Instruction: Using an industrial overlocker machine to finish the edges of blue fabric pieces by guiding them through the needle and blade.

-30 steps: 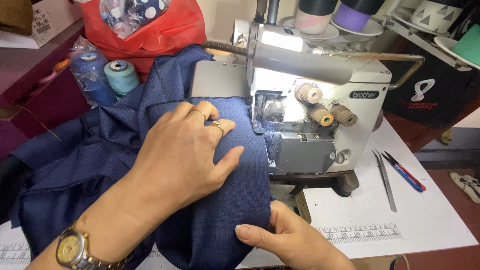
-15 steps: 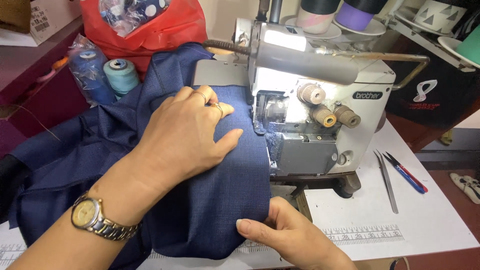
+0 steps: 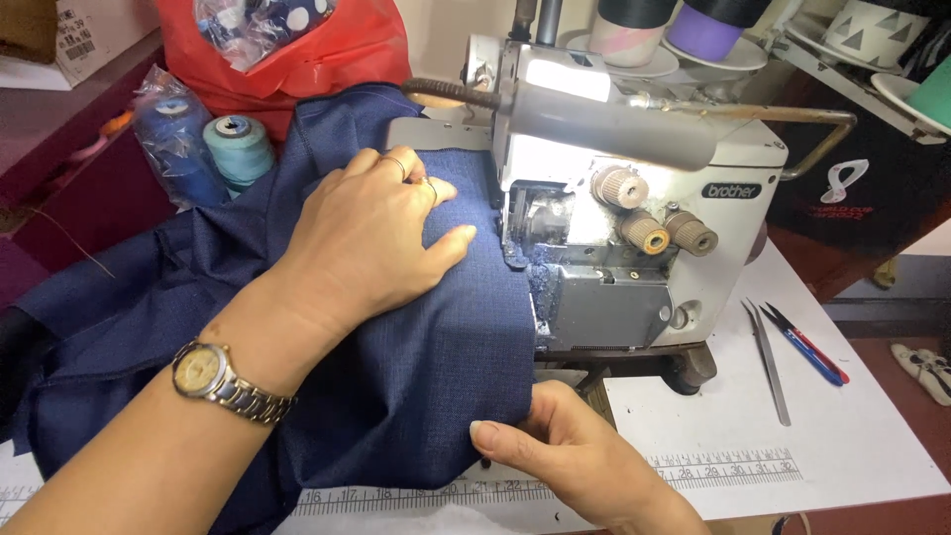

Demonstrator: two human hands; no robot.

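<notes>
Under the left hand [image 3: 371, 238], pressed flat with fingers spread, lies a navy, finely woven cloth [image 3: 396, 367], its edge running into the grey-white metal overlock sewing machine [image 3: 634, 228] just right of the fingertips. Nearer the body, the right hand [image 3: 575, 456] pinches the cloth's lower corner. Beyond it, steel tweezers [image 3: 768, 362] rest on the white table [image 3: 872, 446].
</notes>
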